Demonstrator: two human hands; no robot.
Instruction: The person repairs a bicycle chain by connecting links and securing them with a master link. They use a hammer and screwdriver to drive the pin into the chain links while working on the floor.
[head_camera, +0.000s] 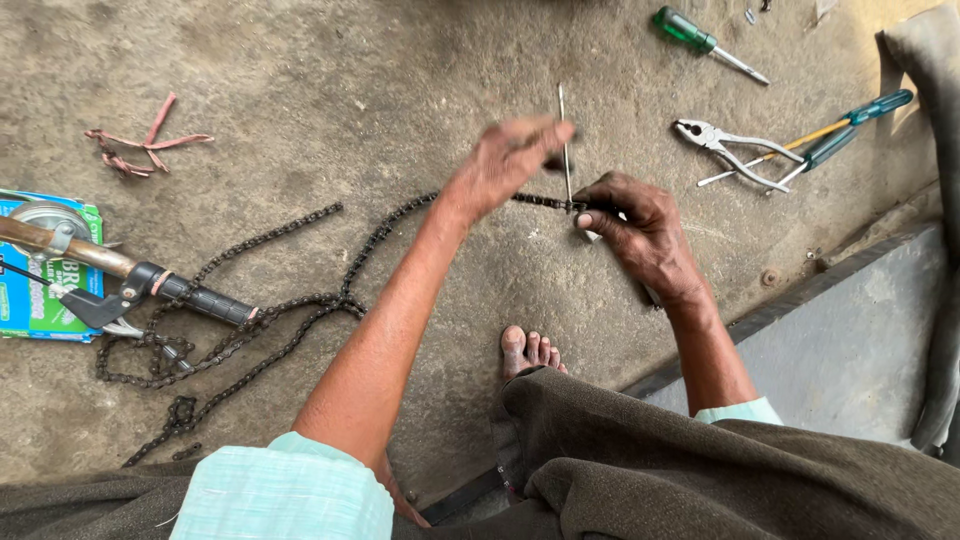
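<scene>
No container shows here; the nearest thing to one is a flat blue-and-green packet (40, 300) at the left edge, with a handlebar (120, 275) and its black grip lying across it.

The left hand (515, 160) is blurred, its fingers pinched on the top of a thin metal rod (565, 140) that stands nearly upright over the chain (300, 300). The right hand (640, 225) has its fingers closed on the chain's end, just where the rod meets it. From there the chain runs left across the floor (350, 80) and piles in loops under the handlebar grip.

Far right lie pliers (735, 150) with a blue-handled tool (850, 120) crossing them, and farther off a green screwdriver (705, 42). A scrap of reddish cloth strip (145, 145) lies far left. A bare foot (530, 352) rests near, below the hands, beside dark trousers.

The floor is rough, stained concrete; a grey slab (850, 340) with a dark edge sits near right.
</scene>
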